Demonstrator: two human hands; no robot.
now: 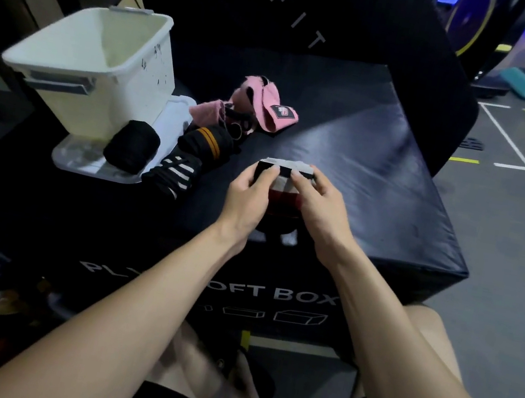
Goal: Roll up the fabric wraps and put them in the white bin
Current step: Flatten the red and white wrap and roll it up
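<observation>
Both hands meet at the centre of the frame on one fabric wrap, a grey, black and dark red strip partly rolled into a thick bundle. The left hand has its fingers curled over the left end of the roll, fingertips on the black band along its top. The right hand pinches the right end, thumb on the near face and fingers wrapped over the far edge. Each grip is closed on the wrap. The loose dark red tail of the wrap runs down between the two wrists toward the near edge of the surface.

The wrap lies on the black padded top of a soft plyo box, which carries white lettering on its near face.

To the left of the hands, a black wrap with white stripes lies loose, and just beyond it a black wrap with orange stripes. A tightly rolled black wrap sits further left on a clear flat lid. Above these, toward the middle of the frame, a pink wrap lies crumpled and unrolled.

The white bin stands in the upper left of the frame on the same lid, tilted slightly, its mouth open; what shows of its inside looks bare.

A grey floor with white and yellow lines fills the right side.
</observation>
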